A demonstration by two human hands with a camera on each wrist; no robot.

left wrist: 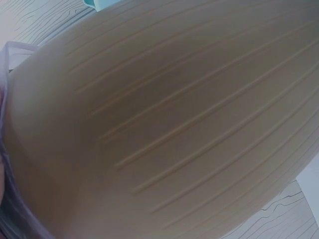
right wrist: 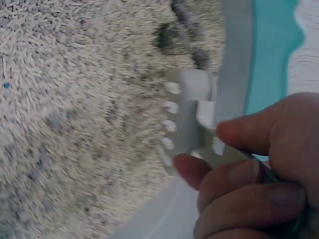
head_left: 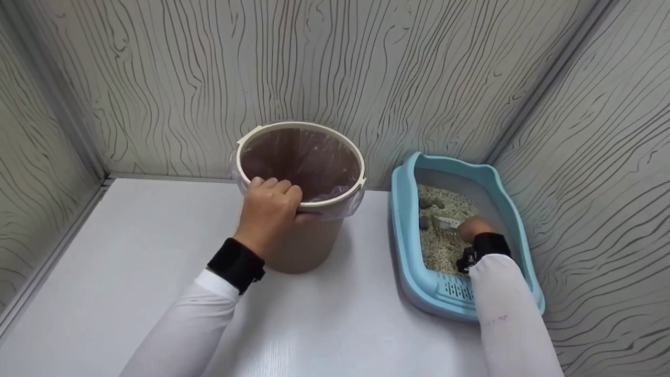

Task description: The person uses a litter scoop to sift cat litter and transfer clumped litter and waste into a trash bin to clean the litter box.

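At centre, our left hand (head_left: 268,209) grips the bin (head_left: 314,246); at right, our right hand (head_left: 473,228) (fingers curled) holds a scoop (head_left: 446,223).

Head view: left hand (head_left: 269,209) hides a stretch of the near rim of the bin (head_left: 311,243); right hand (head_left: 473,228) covers the handle of the scoop (head_left: 446,223); right sleeve (head_left: 513,309), its small mark (head_left: 497,319) unreadable, blocks part of the litter tray (head_left: 402,225) and, like the left sleeve (head_left: 183,324), runs off the bottom edge. Left wrist view: bin wall overfills the picture, left hand a sliver at the left edge. Right wrist view: scoop and dark clumps (right wrist: 187,20) blurred, right hand cut off at right and bottom.
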